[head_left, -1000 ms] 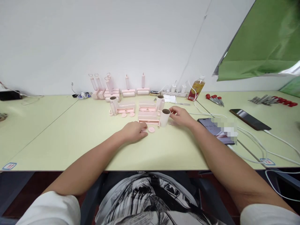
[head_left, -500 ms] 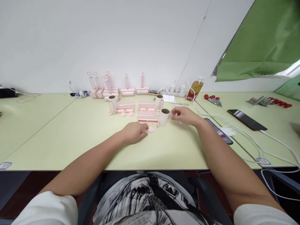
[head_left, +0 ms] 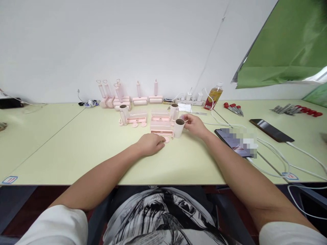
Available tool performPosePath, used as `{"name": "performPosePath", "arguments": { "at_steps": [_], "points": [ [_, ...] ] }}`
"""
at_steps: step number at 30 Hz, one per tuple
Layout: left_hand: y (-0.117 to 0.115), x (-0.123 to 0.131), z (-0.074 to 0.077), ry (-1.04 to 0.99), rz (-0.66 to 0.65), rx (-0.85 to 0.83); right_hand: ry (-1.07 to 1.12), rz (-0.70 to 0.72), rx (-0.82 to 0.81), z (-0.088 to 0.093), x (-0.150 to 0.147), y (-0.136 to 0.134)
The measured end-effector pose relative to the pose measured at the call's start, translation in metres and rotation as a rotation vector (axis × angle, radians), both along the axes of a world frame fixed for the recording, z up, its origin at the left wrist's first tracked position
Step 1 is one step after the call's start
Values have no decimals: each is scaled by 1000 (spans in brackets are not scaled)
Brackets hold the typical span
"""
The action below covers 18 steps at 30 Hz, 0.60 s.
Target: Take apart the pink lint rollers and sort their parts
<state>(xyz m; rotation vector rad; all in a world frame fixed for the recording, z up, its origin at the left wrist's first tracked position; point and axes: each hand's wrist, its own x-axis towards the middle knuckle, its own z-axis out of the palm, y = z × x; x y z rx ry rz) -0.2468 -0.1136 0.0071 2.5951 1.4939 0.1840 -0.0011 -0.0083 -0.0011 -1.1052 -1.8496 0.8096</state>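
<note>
My left hand [head_left: 150, 144] rests on the table with its fingers loosely bent, fingertips at the edge of a round pink disc [head_left: 167, 140]. My right hand [head_left: 196, 125] pinches a small translucent handle-like piece [head_left: 182, 117], partly hidden behind a white adhesive roll [head_left: 179, 130] with a cardboard core. That roll stands upright beside a pink lint-roller case [head_left: 161, 132], which lies with its trough facing me. Behind it lies a second pink case [head_left: 160, 117], with another upright roll [head_left: 174, 109] on its right. A third case [head_left: 136, 119] lies to the left, near two more pink discs [head_left: 139, 125].
Several assembled pink lint rollers [head_left: 140, 100] stand along the wall. A power strip [head_left: 189, 102] and a drink bottle [head_left: 213, 96] are at the back right. Phones [head_left: 270, 130] with white cables [head_left: 276, 154] and red-handled tools [head_left: 233, 109] lie on the right.
My right hand has moved left, bringing the translucent piece behind the nearest roll. My left hand has shifted slightly right against the pink disc.
</note>
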Motion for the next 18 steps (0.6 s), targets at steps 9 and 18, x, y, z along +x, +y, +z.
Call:
{"name": "performPosePath", "arguments": {
  "at_steps": [9, 18],
  "points": [
    [-2, 7, -2, -8, 30, 44, 77, -25, 83, 22, 23, -5],
    [17, -4, 6, -54, 97, 394, -215, 97, 294, 32, 3, -32]
  ]
}}
